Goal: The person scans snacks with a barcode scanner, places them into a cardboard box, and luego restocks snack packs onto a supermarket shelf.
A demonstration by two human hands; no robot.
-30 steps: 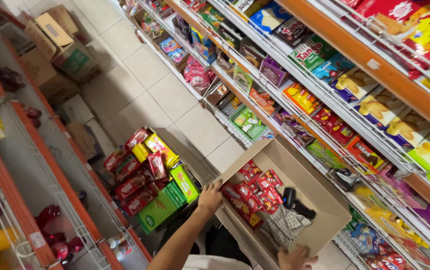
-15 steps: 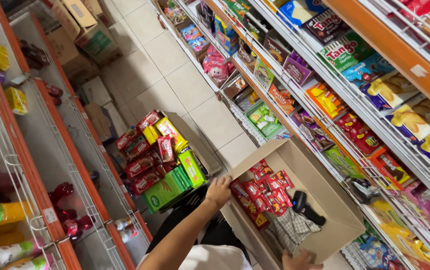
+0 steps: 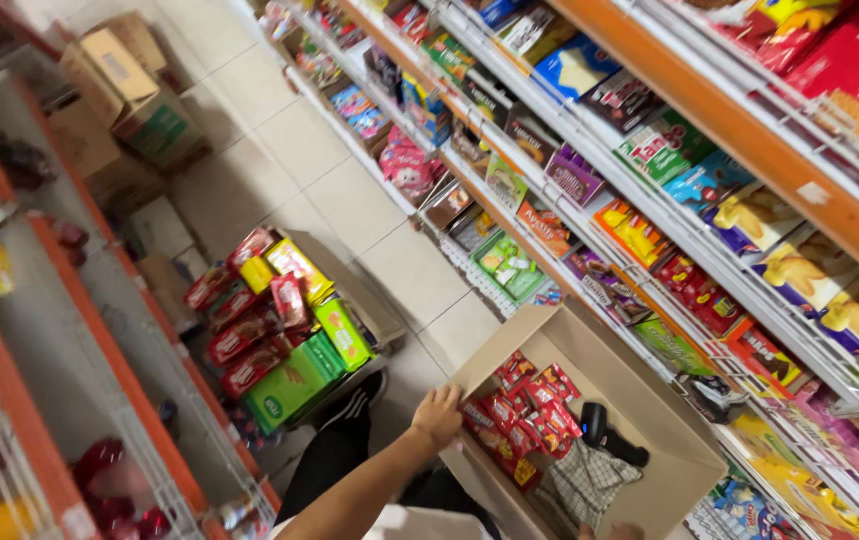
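Shop aisle: left hand (image 3: 437,414) grips cardboard box (image 3: 649,400) rim; right hand mostly cropped.

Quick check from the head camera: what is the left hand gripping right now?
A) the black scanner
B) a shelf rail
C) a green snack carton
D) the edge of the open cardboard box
D: the left hand curls over the near edge of the open cardboard box, beside the red packets.

Right hand (image 3: 609,531) lower, nearly out of view at the cardboard box (image 3: 639,395) edge.
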